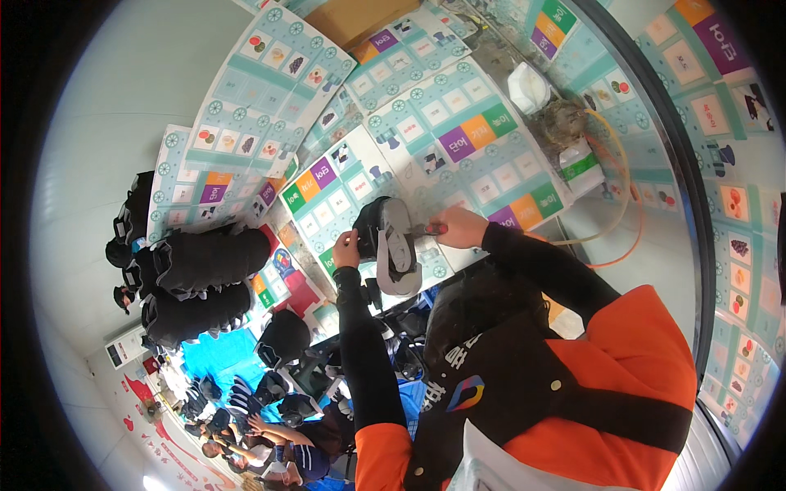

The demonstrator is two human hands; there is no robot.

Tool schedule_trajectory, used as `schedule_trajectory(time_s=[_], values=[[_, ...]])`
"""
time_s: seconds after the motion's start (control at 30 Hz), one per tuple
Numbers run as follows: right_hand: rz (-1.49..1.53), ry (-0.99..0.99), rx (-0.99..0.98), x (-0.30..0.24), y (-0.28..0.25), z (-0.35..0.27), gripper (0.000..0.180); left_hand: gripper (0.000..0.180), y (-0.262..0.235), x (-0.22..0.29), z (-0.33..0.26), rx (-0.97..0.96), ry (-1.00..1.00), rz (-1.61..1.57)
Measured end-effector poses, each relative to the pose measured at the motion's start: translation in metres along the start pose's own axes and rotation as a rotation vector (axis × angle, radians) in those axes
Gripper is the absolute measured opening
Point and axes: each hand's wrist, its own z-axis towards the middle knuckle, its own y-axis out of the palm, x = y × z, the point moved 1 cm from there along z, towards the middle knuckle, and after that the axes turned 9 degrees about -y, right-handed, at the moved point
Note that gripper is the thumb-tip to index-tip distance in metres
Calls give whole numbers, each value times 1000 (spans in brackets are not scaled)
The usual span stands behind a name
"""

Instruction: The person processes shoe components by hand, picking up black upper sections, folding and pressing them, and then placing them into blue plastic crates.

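A black cap (372, 231) with a pale grey inside and a grey brim underside stands on its side on the printed table covering. My left hand (345, 248) is closed with its fingertips at the cap's left edge. On the other side, my right hand (463, 227) grips a small tool (434, 230) with a red handle. Its dark end points at the open side of the cap, close to the grey lining. I cannot make out whether the tip touches it, nor the exact kind of tool.
Stacked black caps (209, 260) lie left of the table. Another dark cap (284, 337) sits nearer. A white container (529, 88), a white-and-green packet (580, 169) and a yellow hose (616, 135) are at the right. Other people (278, 450) work at the lower left.
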Motion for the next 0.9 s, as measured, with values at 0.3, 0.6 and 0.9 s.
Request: schedule_trajectory(time_s=[0.3,0.6,0.9], values=[[-24,47,-58,9,3,-1,27,39,-1,-7,1,-25,-15,-27],[-9,113,-83,17,9,-3,36,42,-3,-6,-2,-11,11,-7],[216,175,-186,14,15,-3,26,41,-1,-4,-12,2,-34,76]])
